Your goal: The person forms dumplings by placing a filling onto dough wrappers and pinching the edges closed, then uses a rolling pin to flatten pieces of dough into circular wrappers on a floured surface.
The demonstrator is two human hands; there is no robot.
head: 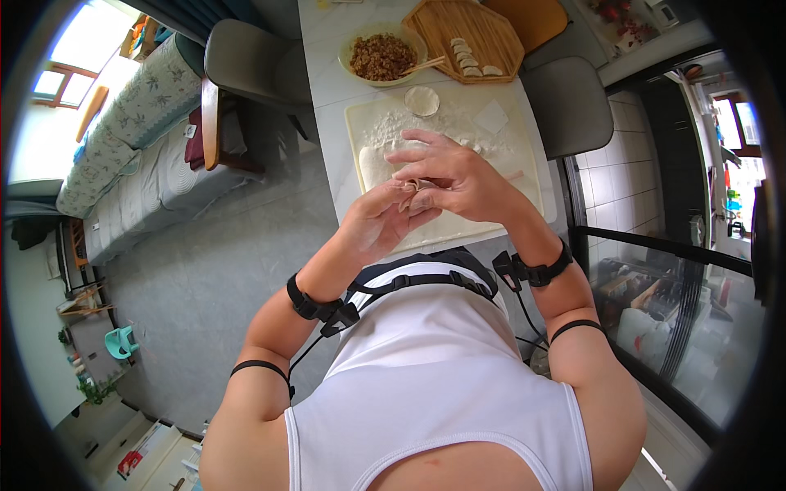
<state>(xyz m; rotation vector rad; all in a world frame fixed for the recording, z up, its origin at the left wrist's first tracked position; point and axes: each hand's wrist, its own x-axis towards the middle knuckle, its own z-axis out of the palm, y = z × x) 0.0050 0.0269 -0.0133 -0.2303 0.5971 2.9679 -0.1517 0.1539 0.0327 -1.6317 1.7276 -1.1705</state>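
Both my hands meet over the pastry mat, with a small folded dumpling (419, 185) pinched between them. My left hand (379, 220) supports it from below, palm turned up. From above, the thumb and fingers of my right hand (457, 178) press on its edge and hide most of it. Beyond my left fingers lies a lump of pale dough (372, 167), partly covered. A flour-dusted mat (473, 224) spreads under my hands. On its far part are a round of flour or dough (422, 101) and a white dough scraper (490, 116), with loose flour (390, 126) and dough bits around.
A bowl of minced filling (382, 56) with chopsticks (425, 65) stands at the table's far side. Beside it, an octagonal wooden tray (491, 37) carries several dumplings (465, 56). Grey chairs (568, 107) flank the marble-patterned table (331, 123). A glass partition (669, 307) is at right.
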